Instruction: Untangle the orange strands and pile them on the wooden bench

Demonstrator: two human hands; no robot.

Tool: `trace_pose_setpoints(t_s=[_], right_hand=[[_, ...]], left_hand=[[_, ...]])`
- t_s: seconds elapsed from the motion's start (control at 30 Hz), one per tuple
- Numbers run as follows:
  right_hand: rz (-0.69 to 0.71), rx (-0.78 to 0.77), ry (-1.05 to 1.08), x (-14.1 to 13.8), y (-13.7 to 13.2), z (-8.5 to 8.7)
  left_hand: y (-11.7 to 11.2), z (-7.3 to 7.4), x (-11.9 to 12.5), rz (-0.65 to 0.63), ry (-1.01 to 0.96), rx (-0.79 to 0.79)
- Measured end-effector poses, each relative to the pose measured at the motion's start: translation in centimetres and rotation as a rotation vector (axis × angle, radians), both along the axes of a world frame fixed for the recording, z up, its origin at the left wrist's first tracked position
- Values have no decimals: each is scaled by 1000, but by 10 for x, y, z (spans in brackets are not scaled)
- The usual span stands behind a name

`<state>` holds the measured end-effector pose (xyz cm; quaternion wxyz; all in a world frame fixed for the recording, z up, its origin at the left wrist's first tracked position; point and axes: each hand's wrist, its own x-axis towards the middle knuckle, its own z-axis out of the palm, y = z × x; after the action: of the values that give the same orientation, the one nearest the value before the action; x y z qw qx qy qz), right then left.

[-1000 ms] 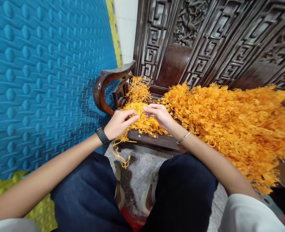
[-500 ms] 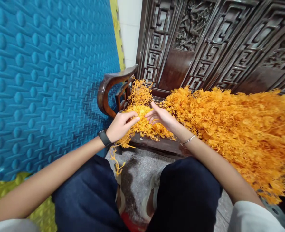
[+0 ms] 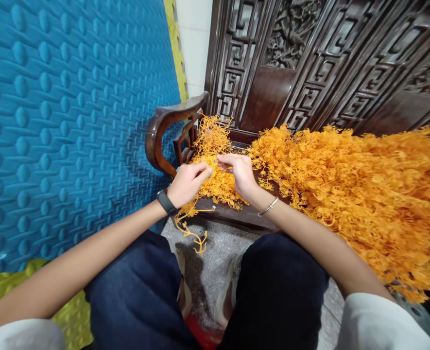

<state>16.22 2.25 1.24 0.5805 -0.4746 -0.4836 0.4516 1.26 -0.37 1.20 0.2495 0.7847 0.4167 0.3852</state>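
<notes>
A small clump of orange stringy sprigs lies on the left end of a dark carved wooden bench. My left hand, with a black wristband, pinches strands of that clump, and a loose strand hangs from it below the seat edge. My right hand, with a thin bracelet at the wrist, has its fingers closed on the same clump from the right, fingertips nearly meeting the left hand's. A much bigger heap of the same orange sprigs covers the seat to the right.
A blue embossed foam mat stands as a wall at the left, with a yellow-green mat below. The bench's curved armrest and carved backrest rise behind. My knees in dark trousers and a grey speckled floor are below.
My right hand, open with spread fingers half a second ago, has closed on the small clump. The hanging strand has swung a little to the right. The view shifted slightly.
</notes>
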Motion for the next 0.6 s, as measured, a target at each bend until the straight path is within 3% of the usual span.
trace_pose_setpoints(t_s=[0.1,0.17,0.2,0.33,0.43,0.5,0.6], right_hand=[[-214,-44,79,21,25,1],[-419,-125,141,50,41,-4],[-472,-85,117,65,47,-10],[-326,-166,-305,110,54,-46],[-252,-214,-427,121,53,-67],[-195,-145,-596,123,54,-71],[-67,27,-1023,127,58,-71]], left_hand=[[-8,6,1,-13,-59,-33],[-13,10,-2,-27,-92,-39],[-15,11,-5,-30,-108,-44],[-13,12,-14,-16,-150,-95],[-9,8,-17,-19,-129,-124],[-7,6,-17,-28,-110,-125],[-5,4,-16,-30,-95,-116]])
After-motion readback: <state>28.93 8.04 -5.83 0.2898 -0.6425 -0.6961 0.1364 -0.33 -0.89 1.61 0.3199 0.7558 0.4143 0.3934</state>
